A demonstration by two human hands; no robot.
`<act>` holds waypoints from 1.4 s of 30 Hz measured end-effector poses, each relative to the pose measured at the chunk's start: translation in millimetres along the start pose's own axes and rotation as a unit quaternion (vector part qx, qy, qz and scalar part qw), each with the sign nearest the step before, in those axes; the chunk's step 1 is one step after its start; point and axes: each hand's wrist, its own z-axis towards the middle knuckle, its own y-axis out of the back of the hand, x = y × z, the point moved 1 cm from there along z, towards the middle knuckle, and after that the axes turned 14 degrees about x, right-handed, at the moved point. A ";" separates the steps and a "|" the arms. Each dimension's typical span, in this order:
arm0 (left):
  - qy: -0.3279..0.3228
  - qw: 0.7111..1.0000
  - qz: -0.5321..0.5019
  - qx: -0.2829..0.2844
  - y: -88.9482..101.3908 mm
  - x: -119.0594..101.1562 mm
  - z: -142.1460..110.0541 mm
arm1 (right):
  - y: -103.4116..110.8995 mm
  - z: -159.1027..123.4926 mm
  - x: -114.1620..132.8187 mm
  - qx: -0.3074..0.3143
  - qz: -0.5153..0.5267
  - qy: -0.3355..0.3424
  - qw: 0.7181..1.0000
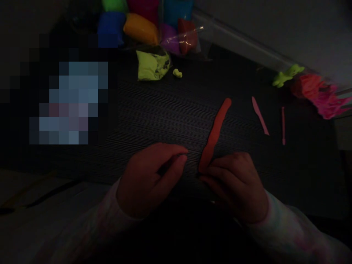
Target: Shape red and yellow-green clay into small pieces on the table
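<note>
A long orange-red strip of modelling clay (215, 133) lies flat on the dark table (154, 110), running from the near middle up to the right. My right hand (236, 185) rests at its near end, fingertips curled and touching that end. My left hand (152, 176) sits just left of the strip, fingers curled with thumb and forefinger pressed together; what they hold, if anything, is too dark to make out. The scene is dim.
Two pink plastic modelling tools (260, 116) (283, 125) lie right of the strip. A yellow-green clay packet (151, 66) and small lump (177, 73) sit at the back, behind them a bag of coloured clay packs (148, 25). Green and pink clay shapes (316, 90) lie far right.
</note>
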 end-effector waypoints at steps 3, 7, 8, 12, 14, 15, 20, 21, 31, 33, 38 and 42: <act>-0.005 1.000 -0.007 -0.008 0.2 -0.2 0.1 | 0.0 1.2 0.3 0.014 0.024 -0.007 1.000; 0.005 0.999 -0.033 0.001 0.8 -0.1 0.5 | 0.4 3.1 0.0 0.030 0.044 -0.021 0.998; 0.008 0.999 -0.040 0.003 0.9 0.0 0.6 | 0.2 3.3 -0.2 0.033 0.045 -0.022 0.998; 0.013 0.999 -0.045 0.007 0.9 -0.1 0.8 | -0.6 3.2 -1.1 0.030 0.049 -0.022 0.998; 0.004 0.999 -0.034 0.005 0.8 -0.2 0.7 | -0.7 3.1 -1.2 0.021 0.050 -0.024 0.998; -0.003 1.000 -0.028 0.003 1.0 -0.3 0.6 | -0.5 3.2 -1.4 0.015 0.050 -0.027 0.998; -0.015 1.000 -0.010 0.015 2.6 -0.7 0.1 | 1.6 5.9 -4.3 -0.002 0.052 -0.068 0.996; -0.015 1.000 -0.010 0.017 3.0 -0.8 0.0 | 2.0 6.6 -5.3 0.001 0.057 -0.073 0.996; -0.028 1.000 -0.008 0.009 3.5 -2.2 1.1 | 4.8 11.2 -16.5 0.006 0.060 -0.104 0.993; -0.029 0.999 -0.012 0.007 3.1 -2.1 1.0 | 7.2 9.7 -15.4 -0.001 0.053 -0.102 0.993; -0.038 0.999 -0.019 0.005 2.6 -1.8 0.9 | 8.3 -12.1 6.1 -0.023 -0.068 -0.039 0.997; -0.060 0.998 -0.018 -0.004 3.0 -1.9 1.2 | -5.1 -31.0 27.1 -0.009 -0.130 -0.073 0.989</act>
